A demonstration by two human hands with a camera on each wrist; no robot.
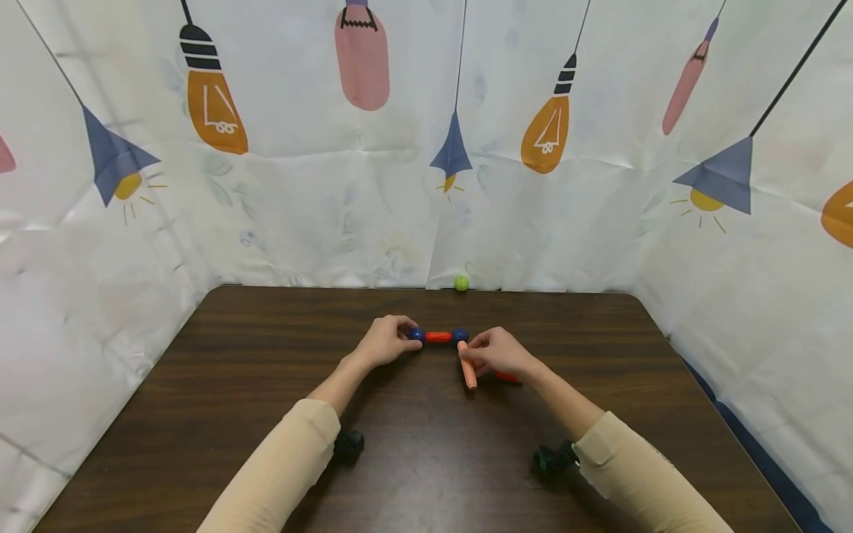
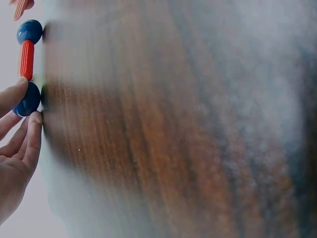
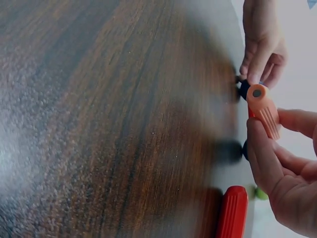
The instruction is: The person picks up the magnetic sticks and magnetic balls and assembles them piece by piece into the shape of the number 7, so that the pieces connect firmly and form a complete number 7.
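Two glossy blue balls sit at the ends of a ridged red magnetic stick (image 1: pixel 438 337), forming a short bar on the table. My left hand (image 1: pixel 388 340) pinches the left blue ball (image 2: pixel 29 100) between thumb and fingers. At the bar's other end is the right blue ball (image 1: pixel 460 335). My right hand (image 1: pixel 501 352) grips a ridged orange magnetic stick (image 3: pixel 266 115) by its middle. In the head view its far end overlaps the right ball's lower edge; its near end points toward me. A round grey magnet (image 3: pixel 256 93) shows in that near end.
A second red stick (image 3: pixel 232 212) lies on the table beside my right hand, partly hidden by it in the head view. At the back edge is a small green ball (image 1: pixel 461 283). A patterned white curtain (image 1: pixel 300 215) hangs behind the dark wooden table (image 1: pixel 220 414).
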